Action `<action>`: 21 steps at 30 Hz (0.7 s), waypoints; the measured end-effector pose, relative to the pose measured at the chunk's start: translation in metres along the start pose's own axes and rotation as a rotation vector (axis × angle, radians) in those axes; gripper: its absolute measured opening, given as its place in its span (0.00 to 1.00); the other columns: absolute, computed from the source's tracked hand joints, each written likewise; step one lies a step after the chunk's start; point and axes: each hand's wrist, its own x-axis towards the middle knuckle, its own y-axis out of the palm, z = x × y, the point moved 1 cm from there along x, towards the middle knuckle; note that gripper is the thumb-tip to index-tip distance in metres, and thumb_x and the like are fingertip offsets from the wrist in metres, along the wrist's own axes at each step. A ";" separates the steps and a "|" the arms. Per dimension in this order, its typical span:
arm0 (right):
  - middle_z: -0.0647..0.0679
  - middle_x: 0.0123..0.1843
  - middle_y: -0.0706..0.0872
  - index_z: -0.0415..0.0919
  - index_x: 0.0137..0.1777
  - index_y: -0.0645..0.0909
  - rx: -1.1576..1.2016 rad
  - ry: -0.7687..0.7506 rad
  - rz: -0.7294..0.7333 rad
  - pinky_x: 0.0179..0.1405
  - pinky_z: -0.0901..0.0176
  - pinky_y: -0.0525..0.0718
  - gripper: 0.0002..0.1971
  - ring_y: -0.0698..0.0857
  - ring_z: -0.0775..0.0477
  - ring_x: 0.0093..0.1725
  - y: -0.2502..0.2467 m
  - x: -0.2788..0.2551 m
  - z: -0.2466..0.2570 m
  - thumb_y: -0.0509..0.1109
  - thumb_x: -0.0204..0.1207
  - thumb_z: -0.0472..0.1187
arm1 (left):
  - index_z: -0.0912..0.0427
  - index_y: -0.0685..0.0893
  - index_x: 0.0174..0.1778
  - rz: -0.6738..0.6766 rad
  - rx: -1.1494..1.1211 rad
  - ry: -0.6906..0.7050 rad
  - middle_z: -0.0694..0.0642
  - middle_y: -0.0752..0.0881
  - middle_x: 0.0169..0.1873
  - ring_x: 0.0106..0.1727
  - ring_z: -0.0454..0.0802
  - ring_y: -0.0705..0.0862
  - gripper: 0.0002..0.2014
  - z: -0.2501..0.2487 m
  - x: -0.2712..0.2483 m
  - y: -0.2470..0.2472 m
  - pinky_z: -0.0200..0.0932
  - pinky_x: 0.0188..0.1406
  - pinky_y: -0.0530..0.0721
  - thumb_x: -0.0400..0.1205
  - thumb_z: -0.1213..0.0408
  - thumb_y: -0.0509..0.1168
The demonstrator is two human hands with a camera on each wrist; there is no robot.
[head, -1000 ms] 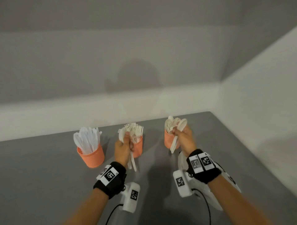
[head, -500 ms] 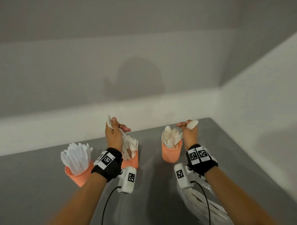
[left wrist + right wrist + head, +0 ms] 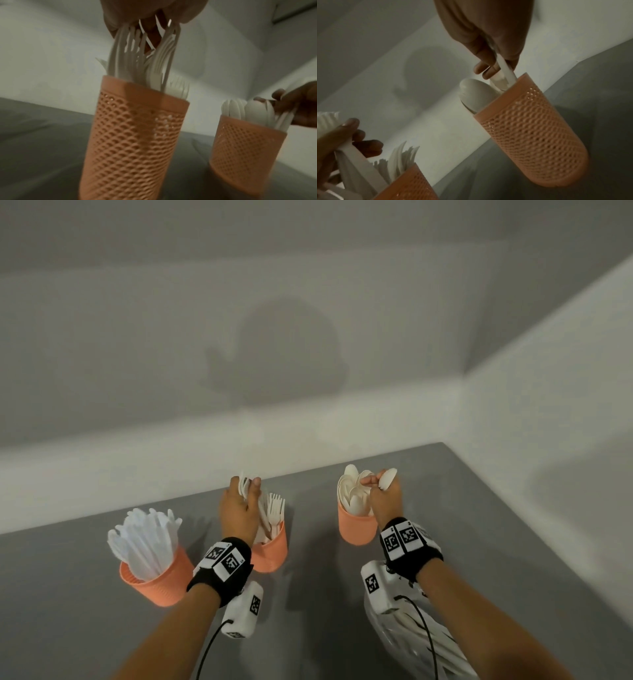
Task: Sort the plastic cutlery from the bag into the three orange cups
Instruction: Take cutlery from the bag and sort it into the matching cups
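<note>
Three orange cups stand on the grey table. The left cup [image 3: 161, 580] is full of white knives. My left hand [image 3: 239, 508] grips a bunch of white forks [image 3: 142, 54] whose handles reach down into the middle cup [image 3: 270, 553] [image 3: 133, 135]. My right hand [image 3: 385, 496] pinches white spoons [image 3: 387, 479] [image 3: 503, 70] with their handles inside the right cup [image 3: 356, 525] [image 3: 534, 135], which holds several spoons. The clear plastic bag [image 3: 411, 642] lies near me under my right forearm, with white cutlery still inside.
The grey table [image 3: 496, 542] ends at a pale wall behind the cups and another wall along its right side. The wrist cameras [image 3: 245, 611] and their black cables hang under both forearms.
Both hands rose from the table side of the cups to above them. The forks and spoons they hold have since come down with their handles into the middle and right cups.
</note>
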 end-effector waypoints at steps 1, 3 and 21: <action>0.39 0.44 0.81 0.35 0.37 0.73 -0.039 0.001 0.017 0.55 0.53 0.76 0.13 0.80 0.44 0.49 -0.001 0.001 -0.003 0.56 0.69 0.18 | 0.65 0.79 0.45 0.032 0.083 0.041 0.61 0.84 0.38 0.43 0.59 0.81 0.14 0.006 0.000 0.000 0.48 0.43 0.78 0.84 0.57 0.59; 0.42 0.48 0.81 0.27 0.48 0.76 -0.130 0.017 0.040 0.49 0.59 0.74 0.06 0.79 0.45 0.49 -0.003 0.000 -0.008 0.64 0.71 0.23 | 0.66 0.82 0.45 0.091 0.239 0.113 0.64 0.85 0.42 0.48 0.63 0.81 0.12 0.015 -0.001 0.001 0.52 0.48 0.77 0.82 0.60 0.62; 0.40 0.85 0.44 0.33 0.82 0.46 -1.251 -0.289 0.158 0.81 0.38 0.42 0.30 0.46 0.43 0.84 0.007 0.003 -0.017 0.40 0.83 0.48 | 0.62 0.50 0.82 0.545 0.914 0.158 0.57 0.51 0.83 0.84 0.53 0.49 0.39 0.004 -0.015 0.000 0.54 0.81 0.46 0.82 0.37 0.40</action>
